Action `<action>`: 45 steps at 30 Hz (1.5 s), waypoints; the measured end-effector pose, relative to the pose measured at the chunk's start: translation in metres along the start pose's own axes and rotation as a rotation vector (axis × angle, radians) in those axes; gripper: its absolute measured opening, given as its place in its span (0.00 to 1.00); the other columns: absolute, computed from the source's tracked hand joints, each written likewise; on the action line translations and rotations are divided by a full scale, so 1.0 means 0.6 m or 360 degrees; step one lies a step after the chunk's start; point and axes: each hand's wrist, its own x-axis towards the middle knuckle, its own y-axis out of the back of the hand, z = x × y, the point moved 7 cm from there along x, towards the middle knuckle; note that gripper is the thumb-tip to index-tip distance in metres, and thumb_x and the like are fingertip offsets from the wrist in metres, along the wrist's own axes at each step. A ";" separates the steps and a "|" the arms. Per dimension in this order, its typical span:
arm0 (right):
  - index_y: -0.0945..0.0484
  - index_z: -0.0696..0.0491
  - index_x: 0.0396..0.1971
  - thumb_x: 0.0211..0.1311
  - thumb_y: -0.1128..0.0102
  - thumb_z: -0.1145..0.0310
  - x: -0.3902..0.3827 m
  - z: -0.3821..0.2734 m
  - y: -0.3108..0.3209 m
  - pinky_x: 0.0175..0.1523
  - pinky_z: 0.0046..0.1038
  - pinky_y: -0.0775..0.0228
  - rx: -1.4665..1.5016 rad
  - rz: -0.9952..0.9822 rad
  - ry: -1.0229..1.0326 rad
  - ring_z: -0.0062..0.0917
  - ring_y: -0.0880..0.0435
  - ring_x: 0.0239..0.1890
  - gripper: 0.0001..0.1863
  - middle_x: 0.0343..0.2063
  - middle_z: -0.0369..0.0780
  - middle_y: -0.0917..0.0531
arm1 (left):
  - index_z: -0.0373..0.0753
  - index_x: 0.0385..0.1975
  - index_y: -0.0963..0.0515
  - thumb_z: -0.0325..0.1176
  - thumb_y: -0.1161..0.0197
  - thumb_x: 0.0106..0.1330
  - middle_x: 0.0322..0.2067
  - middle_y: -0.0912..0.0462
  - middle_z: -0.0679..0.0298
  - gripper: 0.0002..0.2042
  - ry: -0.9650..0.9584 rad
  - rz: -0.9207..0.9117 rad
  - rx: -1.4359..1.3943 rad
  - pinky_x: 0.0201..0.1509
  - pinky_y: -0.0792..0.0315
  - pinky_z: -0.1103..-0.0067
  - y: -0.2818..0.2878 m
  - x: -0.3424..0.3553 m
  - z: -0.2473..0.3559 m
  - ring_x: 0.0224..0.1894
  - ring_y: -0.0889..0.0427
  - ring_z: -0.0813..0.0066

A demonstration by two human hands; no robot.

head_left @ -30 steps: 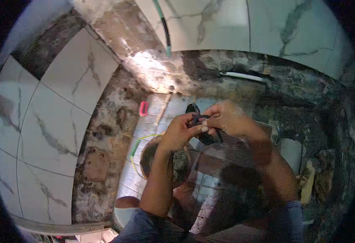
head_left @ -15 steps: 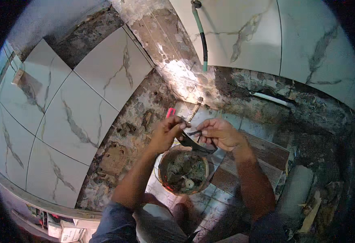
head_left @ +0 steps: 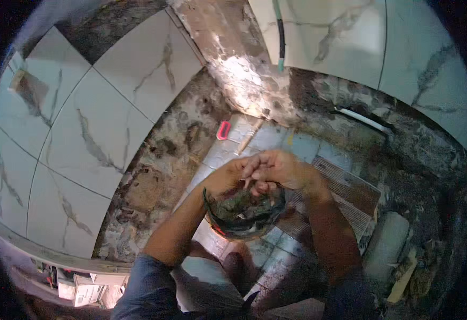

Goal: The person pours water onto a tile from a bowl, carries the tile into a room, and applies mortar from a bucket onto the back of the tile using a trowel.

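Note:
My left hand [head_left: 228, 178] and my right hand [head_left: 278, 172] meet over a round bucket [head_left: 238, 237], fingers curled and pinched together. A dark strap [head_left: 210, 209] hangs below them in a wide loop in front of the bucket's mouth; both hands seem to grip it, though the fingers hide its ends. Grey-brown wet mix [head_left: 244, 205] shows inside the bucket, partly covered by my hands and the strap.
A pink-red tool [head_left: 224, 130] and a wooden-handled tool [head_left: 249, 136] lie on the floor tiles beyond my hands. A ridged brown tile [head_left: 345, 197] lies right, beside a pale cylinder [head_left: 390, 240]. Marble-patterned tiles [head_left: 89, 138] cover the left side; a white pipe [head_left: 364, 120] sticks out.
My hands have come together, the right one moving left toward the left one. The dark strap has swung from a short strip between them to a wider loop. The view has shifted slightly.

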 end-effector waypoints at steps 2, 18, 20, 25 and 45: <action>0.27 0.60 0.36 0.58 0.48 0.72 -0.008 -0.008 0.020 0.23 0.11 0.35 0.0044 0.0033 -0.0022 0.12 0.27 0.19 0.09 0.23 0.36 0.22 | 0.36 0.44 0.31 0.39 0.51 0.65 0.34 0.23 0.56 0.14 0.0034 -0.0342 -0.1004 0.38 0.26 0.78 -0.061 0.008 -0.016 0.34 0.22 0.71; 0.28 0.60 0.35 0.54 0.44 0.73 -0.202 -0.138 0.063 0.17 0.12 0.43 -0.0345 0.0742 0.0006 0.10 0.33 0.15 0.09 0.24 0.39 0.21 | 0.43 0.39 0.37 0.33 0.50 0.63 0.22 0.27 0.63 0.08 0.0010 -0.0054 -0.0821 0.23 0.29 0.81 -0.097 0.091 -0.045 0.19 0.28 0.76; 0.28 0.61 0.32 0.52 0.44 0.75 -0.224 -0.132 0.075 0.16 0.11 0.43 -0.0319 0.0761 -0.0055 0.10 0.32 0.15 0.08 0.24 0.41 0.21 | 0.43 0.36 0.36 0.31 0.49 0.61 0.20 0.29 0.65 0.06 0.0047 0.0131 -0.0708 0.22 0.31 0.83 -0.070 0.100 -0.059 0.16 0.31 0.79; 0.28 0.61 0.31 0.53 0.45 0.74 -0.216 -0.075 0.069 0.15 0.11 0.41 -0.0541 0.0660 -0.0519 0.11 0.29 0.15 0.07 0.25 0.42 0.20 | 0.41 0.34 0.33 0.34 0.47 0.62 0.20 0.31 0.68 0.07 0.0050 -0.0015 -0.0575 0.18 0.41 0.88 -0.058 0.119 -0.042 0.14 0.36 0.84; 0.23 0.50 0.37 0.55 0.45 0.62 -0.311 0.038 0.081 0.31 0.23 0.31 -0.0789 0.0645 -0.0881 0.20 0.21 0.22 0.11 0.27 0.37 0.20 | 0.35 0.32 0.31 0.25 0.38 0.53 0.30 0.25 0.67 0.10 0.0410 -0.1437 -0.0328 0.38 0.31 0.82 -0.275 0.179 -0.087 0.31 0.27 0.81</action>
